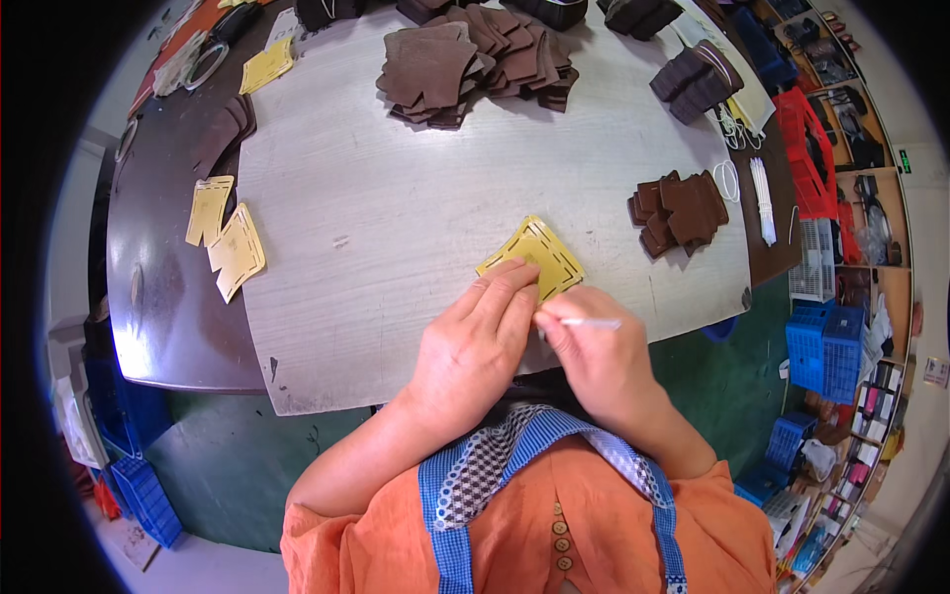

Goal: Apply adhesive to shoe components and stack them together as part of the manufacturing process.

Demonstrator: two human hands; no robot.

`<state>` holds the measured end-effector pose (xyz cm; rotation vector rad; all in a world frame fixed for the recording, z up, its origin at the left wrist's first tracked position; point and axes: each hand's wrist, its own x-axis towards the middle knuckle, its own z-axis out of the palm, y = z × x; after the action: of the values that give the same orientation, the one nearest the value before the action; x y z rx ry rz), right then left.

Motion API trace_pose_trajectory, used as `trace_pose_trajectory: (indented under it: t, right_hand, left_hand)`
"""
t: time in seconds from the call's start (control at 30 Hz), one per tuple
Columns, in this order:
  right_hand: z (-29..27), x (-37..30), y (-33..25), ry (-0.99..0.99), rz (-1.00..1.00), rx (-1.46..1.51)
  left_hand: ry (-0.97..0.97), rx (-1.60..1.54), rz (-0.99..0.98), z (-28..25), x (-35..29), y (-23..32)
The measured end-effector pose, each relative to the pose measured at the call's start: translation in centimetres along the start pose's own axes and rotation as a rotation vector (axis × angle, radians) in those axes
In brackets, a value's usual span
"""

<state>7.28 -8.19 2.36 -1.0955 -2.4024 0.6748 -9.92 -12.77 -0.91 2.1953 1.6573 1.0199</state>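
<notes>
Near the front edge of the board, a yellow template with dark slots along its edges lies flat. My left hand rests on its near part, fingers stretched out and pressing down. Close beside it, my right hand is closed around a thin white marking pen, whose tip is hidden by the fingers at the template's near right edge. Whatever lies under the template is covered from view. To the right is a loose pile of small dark brown leather pieces.
A large heap of brown leather pieces lies at the far side, with banded dark stacks farther right. More yellow templates lie at the left. White pens sit by the right edge. Blue crates stand beyond.
</notes>
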Motion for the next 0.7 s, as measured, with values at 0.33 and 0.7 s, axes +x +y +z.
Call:
trace_pose_trajectory:
  t: [0.33,0.7]
  right_hand:
    - [-0.7,2.1,4.3,0.079,0.184,0.012]
    - [-9.8,-0.2,14.6,0.659,0.164,-0.222]
  left_hand:
    - [-0.034,0.128,0.068,-0.5,0.7,0.0]
    - [-0.123,0.503,-0.046,-4.1,6.3,-9.1]
